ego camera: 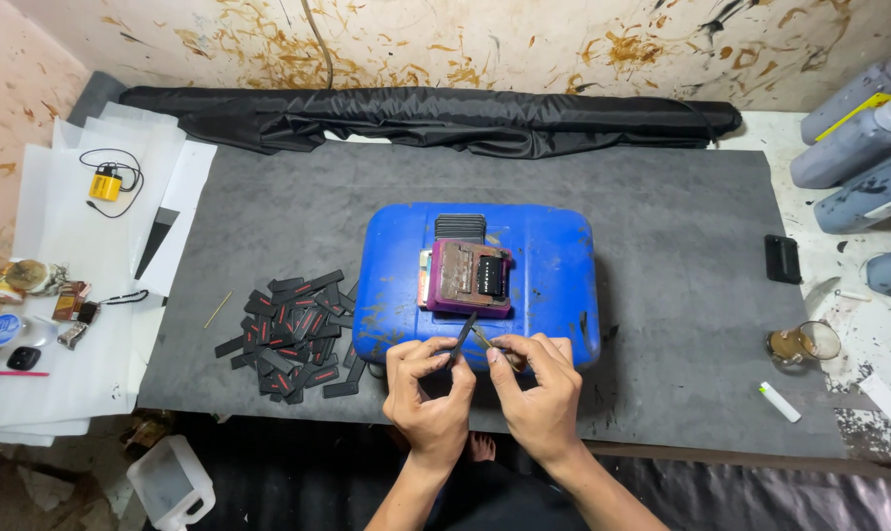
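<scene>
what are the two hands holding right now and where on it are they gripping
The left hand pinches a thin black strip by its lower end. The right hand pinches a slim stick-like tool near its lower end; its kind cannot be told.

Both forearms rise from the near edge of the bench, the left hand [429, 388] and right hand [536, 385] close together, knuckles outward, each with thumb and fingertips pinched shut on something thin.

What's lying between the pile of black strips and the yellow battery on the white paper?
Head view: bare grey mat, a thin stick, and a dark wedge-shaped piece on the white paper lie between pile and battery.
</scene>
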